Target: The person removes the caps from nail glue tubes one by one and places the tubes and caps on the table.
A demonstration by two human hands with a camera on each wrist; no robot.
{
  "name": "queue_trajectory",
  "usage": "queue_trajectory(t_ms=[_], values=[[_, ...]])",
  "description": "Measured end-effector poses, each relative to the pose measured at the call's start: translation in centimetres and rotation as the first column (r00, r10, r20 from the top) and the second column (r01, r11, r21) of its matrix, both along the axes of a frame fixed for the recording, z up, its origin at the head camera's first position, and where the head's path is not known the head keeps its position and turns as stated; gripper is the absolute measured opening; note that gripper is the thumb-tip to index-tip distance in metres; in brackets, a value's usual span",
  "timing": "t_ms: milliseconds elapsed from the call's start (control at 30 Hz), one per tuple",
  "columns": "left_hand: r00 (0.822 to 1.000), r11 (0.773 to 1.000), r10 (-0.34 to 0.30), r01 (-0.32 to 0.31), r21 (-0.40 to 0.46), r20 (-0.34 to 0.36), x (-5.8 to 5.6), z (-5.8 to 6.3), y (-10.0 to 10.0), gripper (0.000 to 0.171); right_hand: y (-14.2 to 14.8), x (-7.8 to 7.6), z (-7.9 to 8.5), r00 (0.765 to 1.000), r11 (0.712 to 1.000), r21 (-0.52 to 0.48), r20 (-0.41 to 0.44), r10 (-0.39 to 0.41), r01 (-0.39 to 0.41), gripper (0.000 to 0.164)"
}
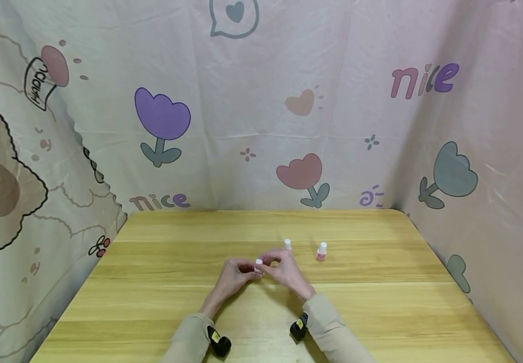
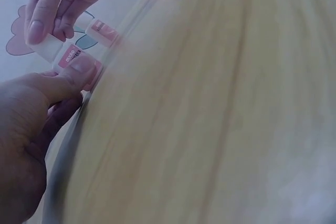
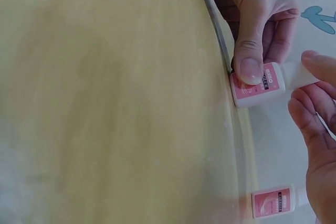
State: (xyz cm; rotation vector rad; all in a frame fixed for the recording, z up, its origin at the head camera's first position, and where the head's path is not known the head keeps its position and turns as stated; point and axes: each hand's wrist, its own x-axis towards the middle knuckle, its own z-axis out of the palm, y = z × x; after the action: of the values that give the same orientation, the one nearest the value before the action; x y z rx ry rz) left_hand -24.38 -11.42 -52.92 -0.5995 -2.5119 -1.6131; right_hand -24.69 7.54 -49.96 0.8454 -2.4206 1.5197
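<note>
Above the middle of the table, my left hand (image 1: 233, 277) holds a small white bottle (image 3: 271, 88) with a pink label. Its thumb lies across the label, over the lower part of the bottle. My right hand (image 1: 287, 272) pinches the white cap (image 3: 295, 74) of that same bottle between thumb and fingers. The cap sits on the bottle's neck; whether it is tight or loose I cannot tell. Just beyond my right hand stands a second bottle (image 3: 273, 202) of the same kind, its lower part hidden by the hand in the head view.
A third matching bottle (image 1: 322, 251) stands upright with its cap on, to the right of the second. The wooden table (image 1: 152, 302) ends at a printed curtain (image 1: 243, 101) behind, with fabric on both sides too.
</note>
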Motion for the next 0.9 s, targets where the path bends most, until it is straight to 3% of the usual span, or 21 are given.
queue_trajectory(t_ms=[167,267,367,567,733,900], values=[[1.000,1.000,0.011,-0.011,-0.009,0.005,0.0,-0.1,0.0,0.012,-0.1,1.2,2.0,0.994,0.999,-0.014,0.103,-0.040,0.041,0.014],[1.000,1.000,0.015,-0.015,-0.008,0.008,0.0,-0.1,0.1,0.012,-0.2,1.7,2.6,0.991,0.997,-0.034,0.113,-0.069,0.073,0.014],[1.000,1.000,0.015,-0.015,-0.006,0.002,0.0,-0.1,0.2,0.012,-0.3,1.4,1.8,0.989,0.994,-0.037,0.110,-0.097,0.102,0.012],[1.000,1.000,0.020,-0.020,-0.005,-0.012,0.0,0.0,0.2,0.012,-0.1,0.2,-0.1,0.994,0.996,-0.056,0.086,-0.070,0.075,0.011],[0.999,0.999,0.032,-0.032,-0.007,-0.016,0.1,0.1,0.2,0.013,0.1,0.0,-0.3,0.995,0.997,-0.069,0.091,-0.028,0.034,0.012],[0.999,0.999,0.038,-0.038,-0.009,-0.016,0.1,0.1,0.2,0.012,0.2,0.0,-0.2,0.992,0.996,-0.067,0.116,-0.045,0.053,0.013]])
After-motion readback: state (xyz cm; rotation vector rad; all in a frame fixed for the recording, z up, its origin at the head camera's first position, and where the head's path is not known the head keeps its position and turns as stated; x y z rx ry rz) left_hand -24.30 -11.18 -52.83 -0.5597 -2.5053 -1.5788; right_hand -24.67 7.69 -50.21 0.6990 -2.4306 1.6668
